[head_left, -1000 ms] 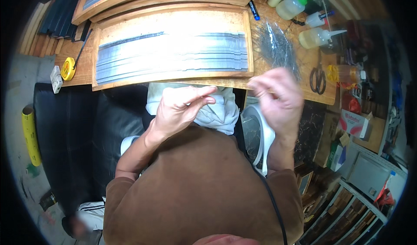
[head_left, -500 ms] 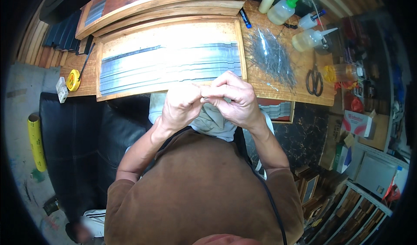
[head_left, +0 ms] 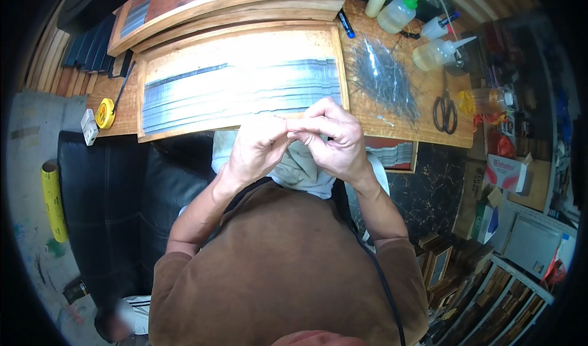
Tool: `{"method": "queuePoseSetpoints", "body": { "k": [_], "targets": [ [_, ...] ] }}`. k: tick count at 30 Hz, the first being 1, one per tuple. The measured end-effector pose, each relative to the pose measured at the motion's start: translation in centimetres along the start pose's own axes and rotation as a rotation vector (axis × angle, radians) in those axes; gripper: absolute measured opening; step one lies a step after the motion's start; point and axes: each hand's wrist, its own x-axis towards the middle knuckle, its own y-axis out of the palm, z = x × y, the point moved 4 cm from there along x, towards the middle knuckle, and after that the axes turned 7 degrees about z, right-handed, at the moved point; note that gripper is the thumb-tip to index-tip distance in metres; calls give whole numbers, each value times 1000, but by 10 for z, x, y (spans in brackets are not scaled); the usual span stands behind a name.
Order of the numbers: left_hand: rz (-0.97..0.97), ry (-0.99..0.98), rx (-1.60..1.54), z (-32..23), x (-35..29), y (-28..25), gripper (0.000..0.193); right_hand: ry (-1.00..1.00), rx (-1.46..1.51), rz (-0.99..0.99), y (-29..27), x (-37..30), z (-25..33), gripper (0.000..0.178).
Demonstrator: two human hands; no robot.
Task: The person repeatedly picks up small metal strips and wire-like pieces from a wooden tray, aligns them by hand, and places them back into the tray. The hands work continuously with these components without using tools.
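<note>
My left hand and my right hand meet fingertip to fingertip above my lap, just off the table's front edge. Both are closed in a pinch, and whatever lies between the fingers is too small or hidden to make out. Right beyond them is a shallow wooden tray holding rows of thin grey strips. A pile of fine dark wire-like pieces lies on the wooden table to the right of the tray. A light cloth covers my lap beneath the hands.
Black scissors and squeeze bottles sit on the table's right side, with a blue marker nearer the tray. A yellow tape measure lies at the left. Stacked wooden trays stand behind; a black sofa is at my left.
My hands stay pinched together in nearly the same place, the fingers shifting only slightly. The whole view has moved a few pixels; nothing on the table has visibly changed.
</note>
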Motion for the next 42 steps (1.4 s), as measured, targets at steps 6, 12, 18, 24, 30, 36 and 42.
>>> {"method": "queuePoseSetpoints", "body": {
  "k": [6, 12, 18, 24, 30, 36, 42],
  "targets": [
    [320, -219, -108, -4, -22, -3, 12, 170, 106, 31, 6, -23, 11, 15],
    [479, -799, -703, 23, -66, 23, 13, 596, 452, 35, 45, -66, -33, 11],
    [346, -901, -999, 62, -64, 27, 15, 789, 1001, -25, 74, -80, -85, 16],
    [333, -905, -916, 69, -66, 26, 15, 808, 1040, -119, 81, -74, -88, 18],
    [238, -629, -402, 32, -82, 14, 16, 502, 498, 64, 67, -65, -57, 12],
    [5, -389, -151, 9, -102, 3, 4, 196, 321, 117, 71, -43, -21, 9],
    [-124, -342, -166, 4, -106, -2, 3, 220, 373, 230, 75, -34, -16, 18]
  ]
}}
